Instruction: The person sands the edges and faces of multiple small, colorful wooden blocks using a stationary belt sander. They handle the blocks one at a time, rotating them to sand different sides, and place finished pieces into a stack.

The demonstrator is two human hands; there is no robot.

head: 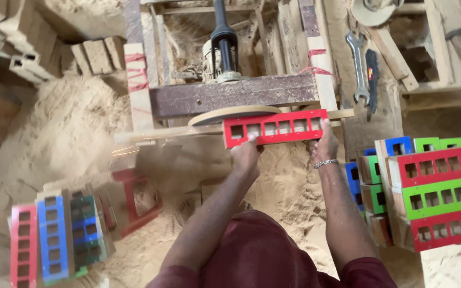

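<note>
Hands (247, 154) (324, 143) press red slotted block (275, 127) against sanding disc (233, 113).

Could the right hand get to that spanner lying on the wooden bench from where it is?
Probably yes: the spanner lies uncovered beyond the right hand, nothing between them. But that hand grips the red frame.

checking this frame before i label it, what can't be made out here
Head view only:
- Left hand fingertips: hidden behind the red frame.
- Disc: its front edge is covered by that frame.
- Left stack of frames: motion-blurred, cut by the bottom edge.
- Right hand grip: palm unseen.
</note>
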